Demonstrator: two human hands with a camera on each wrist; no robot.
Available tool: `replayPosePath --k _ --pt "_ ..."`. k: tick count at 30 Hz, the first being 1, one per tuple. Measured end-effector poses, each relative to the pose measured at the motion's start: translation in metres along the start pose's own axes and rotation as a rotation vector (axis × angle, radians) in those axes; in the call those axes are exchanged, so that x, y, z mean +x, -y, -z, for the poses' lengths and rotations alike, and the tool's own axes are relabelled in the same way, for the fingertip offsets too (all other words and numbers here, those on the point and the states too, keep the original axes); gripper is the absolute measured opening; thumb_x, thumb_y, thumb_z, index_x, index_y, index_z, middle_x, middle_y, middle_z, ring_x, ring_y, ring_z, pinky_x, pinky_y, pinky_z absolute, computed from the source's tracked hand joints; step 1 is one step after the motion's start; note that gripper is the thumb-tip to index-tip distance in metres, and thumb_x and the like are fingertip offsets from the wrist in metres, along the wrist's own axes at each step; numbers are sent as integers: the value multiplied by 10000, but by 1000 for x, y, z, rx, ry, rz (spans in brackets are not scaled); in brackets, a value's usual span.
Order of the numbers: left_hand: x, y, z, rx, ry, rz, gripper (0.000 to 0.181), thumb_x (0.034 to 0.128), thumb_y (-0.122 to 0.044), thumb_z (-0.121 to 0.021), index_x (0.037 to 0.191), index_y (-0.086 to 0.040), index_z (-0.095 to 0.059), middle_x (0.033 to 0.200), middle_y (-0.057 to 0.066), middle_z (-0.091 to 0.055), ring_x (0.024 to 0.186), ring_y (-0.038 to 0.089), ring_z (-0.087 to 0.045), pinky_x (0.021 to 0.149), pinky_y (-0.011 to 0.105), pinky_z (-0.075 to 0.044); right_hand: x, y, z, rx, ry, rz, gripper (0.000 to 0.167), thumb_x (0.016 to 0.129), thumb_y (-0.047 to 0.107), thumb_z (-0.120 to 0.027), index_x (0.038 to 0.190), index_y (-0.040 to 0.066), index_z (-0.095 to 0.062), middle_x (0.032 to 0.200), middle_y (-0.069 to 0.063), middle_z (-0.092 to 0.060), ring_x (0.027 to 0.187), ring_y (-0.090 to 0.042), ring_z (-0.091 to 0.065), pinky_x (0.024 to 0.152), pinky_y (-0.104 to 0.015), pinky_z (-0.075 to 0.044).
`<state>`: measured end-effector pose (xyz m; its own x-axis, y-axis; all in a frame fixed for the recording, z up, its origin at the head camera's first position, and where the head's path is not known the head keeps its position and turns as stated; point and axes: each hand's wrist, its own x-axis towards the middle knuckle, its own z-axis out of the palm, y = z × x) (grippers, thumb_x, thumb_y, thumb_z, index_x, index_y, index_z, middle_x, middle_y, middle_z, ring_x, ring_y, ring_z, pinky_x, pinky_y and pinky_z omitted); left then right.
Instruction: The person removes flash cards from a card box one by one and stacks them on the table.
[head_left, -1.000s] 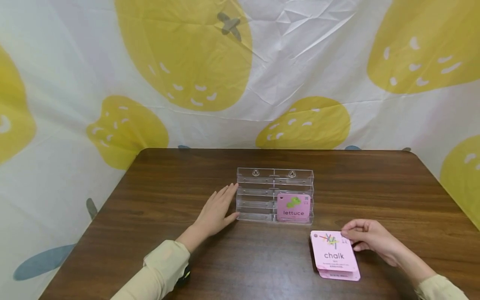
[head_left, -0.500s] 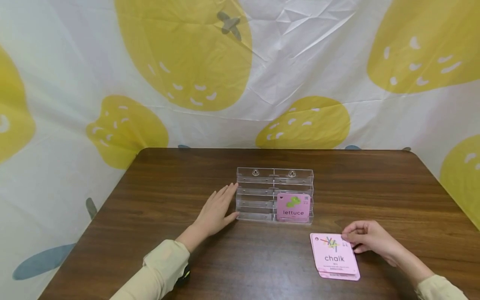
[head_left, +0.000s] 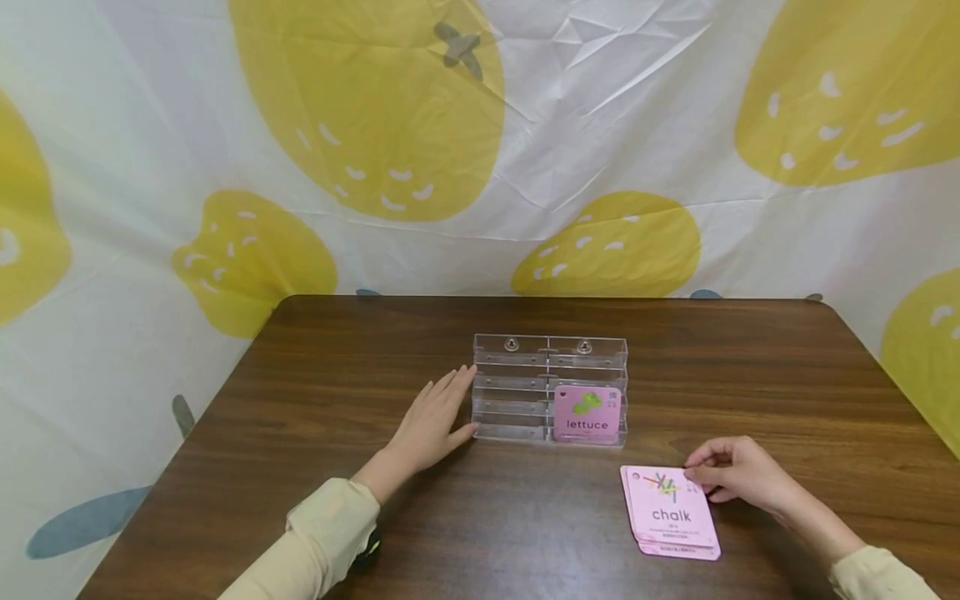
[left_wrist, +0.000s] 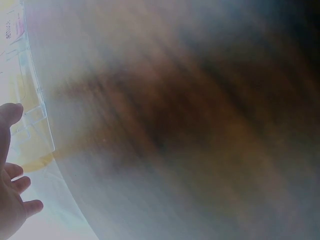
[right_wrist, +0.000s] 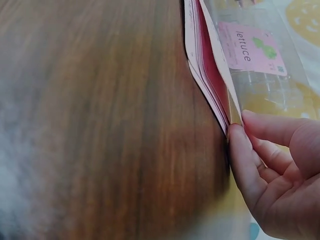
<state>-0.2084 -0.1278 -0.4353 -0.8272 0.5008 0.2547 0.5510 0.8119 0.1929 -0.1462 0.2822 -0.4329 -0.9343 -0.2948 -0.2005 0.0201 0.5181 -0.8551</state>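
Note:
A clear plastic card rack with two columns of stepped pockets stands mid-table. One pink lettuce card sits in its lower right pocket. My left hand rests along the rack's left side, fingers straight, the fingertips at its edge. On the table at the front right lies a small stack of pink flashcards, a chalk card on top. My right hand pinches the chalk card's upper right corner between thumb and finger. In the right wrist view that card bows up from the cards below.
The brown wooden table reaches back to a white cloth printed with yellow lemons. Part of a small dark object shows beside my left sleeve.
The chalk card's top has shifted slightly right and toward me over the stack, still pinched in my right hand. My left hand and the rack have stayed in place.

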Motion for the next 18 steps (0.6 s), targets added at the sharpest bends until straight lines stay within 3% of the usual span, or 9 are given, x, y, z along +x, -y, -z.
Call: replayPosePath --k 8,18 --pt "0 0 0 5 -2 -2 779 846 -327 -625 1448 -85 -193 1429 142 -336 1309 272 -313 1029 501 -284 0 3 2 -61 -41 -16 173 792 32 -644 893 -105 -615 749 -79 -586 634 -139 -591 555 -269 -537" --pt "0 0 0 2 9 6 773 849 -324 -622 1449 -92 -194 1433 138 -330 1314 268 -305 1033 500 -277 4 10 6 -46 -67 50 198 791 24 -650 910 -131 -610 783 -110 -609 655 -85 -597 586 -264 -540"
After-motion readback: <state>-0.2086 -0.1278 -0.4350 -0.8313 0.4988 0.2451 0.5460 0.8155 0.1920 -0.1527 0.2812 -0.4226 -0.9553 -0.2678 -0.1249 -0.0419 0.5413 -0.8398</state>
